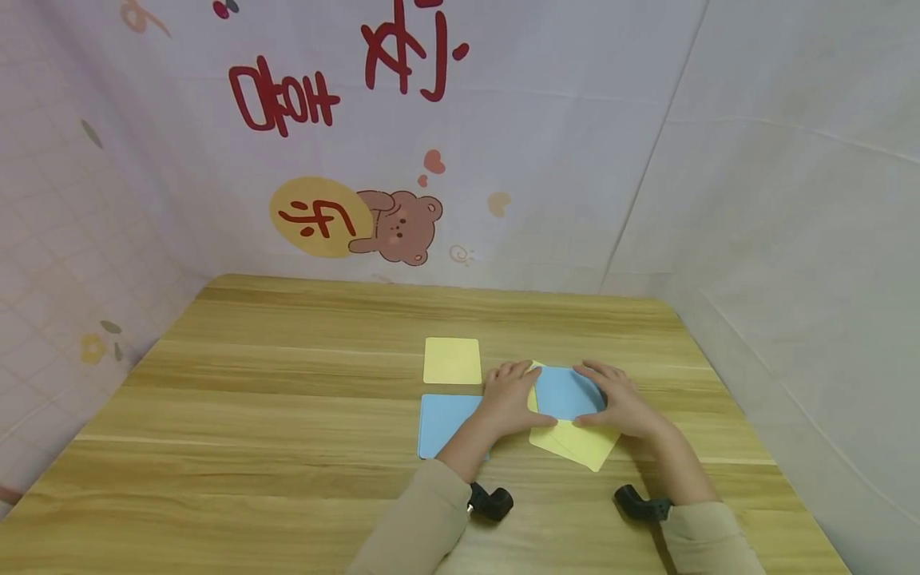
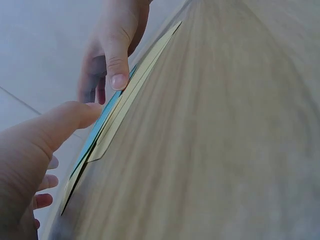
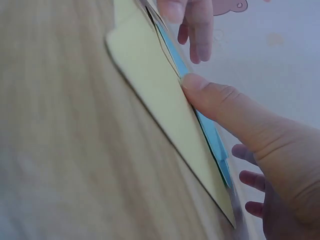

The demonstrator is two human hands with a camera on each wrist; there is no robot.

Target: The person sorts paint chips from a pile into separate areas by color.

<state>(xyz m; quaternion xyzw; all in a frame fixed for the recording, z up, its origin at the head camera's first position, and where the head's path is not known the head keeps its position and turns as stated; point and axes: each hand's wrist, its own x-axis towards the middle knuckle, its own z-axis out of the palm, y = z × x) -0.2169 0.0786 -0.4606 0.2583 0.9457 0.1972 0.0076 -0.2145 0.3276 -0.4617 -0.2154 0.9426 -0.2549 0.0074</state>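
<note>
1. I see a small stack of cards on the wooden table (image 1: 287, 399) — a blue card (image 1: 568, 393) on top, yellow cards (image 1: 578, 446) fanned out crooked beneath it.
2. My left hand (image 1: 512, 399) rests at the left edge of that stack, thumb on the blue card's rim and fingers spread along the far corner; it pinches the edge lightly rather than wrapping it.
3. My right hand (image 1: 620, 399) holds the stack's right edge, thumb on the near side and fingers curled over the top.
4. In the right wrist view the thumb (image 3: 210, 97) presses where blue meets yellow — the stack lies flat on the wood.
5. Left of the stack, under my left forearm, lies a second blue card (image 1: 446, 423), partly covered by the arm.
6. Beyond that one, just left of the stack's far corner, sits a single yellow card (image 1: 452, 360), apart from the rest.
7. Behind the table hangs a backdrop with a cartoon bear (image 1: 398, 226).
</note>
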